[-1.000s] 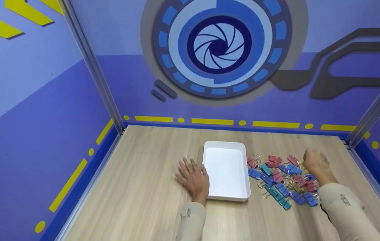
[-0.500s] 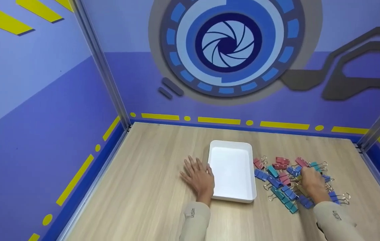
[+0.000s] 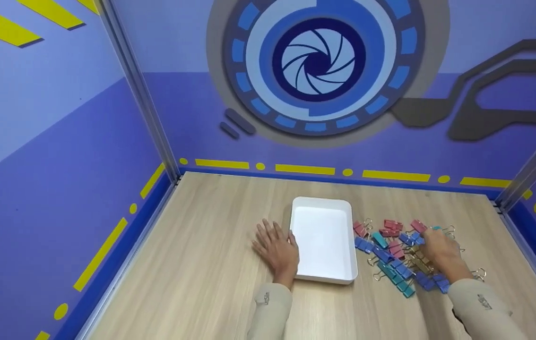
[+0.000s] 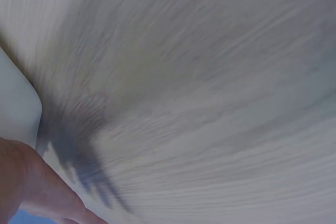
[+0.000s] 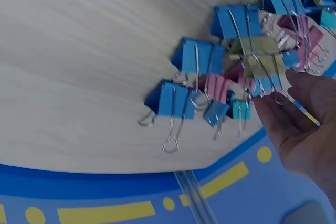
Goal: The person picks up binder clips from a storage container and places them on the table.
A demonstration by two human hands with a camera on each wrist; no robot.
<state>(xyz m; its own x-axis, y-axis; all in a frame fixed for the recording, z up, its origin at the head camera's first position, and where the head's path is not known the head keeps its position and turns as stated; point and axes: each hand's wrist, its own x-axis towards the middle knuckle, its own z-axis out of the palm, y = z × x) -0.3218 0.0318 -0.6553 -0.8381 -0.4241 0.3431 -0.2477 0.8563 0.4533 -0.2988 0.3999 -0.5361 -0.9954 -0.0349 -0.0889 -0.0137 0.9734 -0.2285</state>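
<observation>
A white tray (image 3: 323, 241) lies on the wooden table. Against its left side my left hand (image 3: 276, 251) rests with fingers spread; the left wrist view catches only part of that hand (image 4: 42, 190) beside the tray's corner (image 4: 18, 103). To the tray's right spreads a pile of binder clips in blue, teal, pink and gold. My right hand (image 3: 443, 250) reaches into the pile's right part, hiding some clips. In the right wrist view, thumb and fingertips pinch the wire handle of a gold binder clip (image 5: 265, 65), which sits among blue clips (image 5: 202, 56) and pink ones.
Teal clips (image 3: 395, 278) form a row at the pile's near edge. A blue clip (image 5: 170, 100) stands at the pile's outer side. Blue-purple panels (image 3: 187, 108) wall the table (image 3: 202, 226) at the back and sides, with metal posts (image 3: 138, 89) in the corners.
The right hand has moved from the pile's far right side into the clips, then slightly back up, its fingers now at a gold clip. The left hand stays beside the tray. The head view shifted slightly.
</observation>
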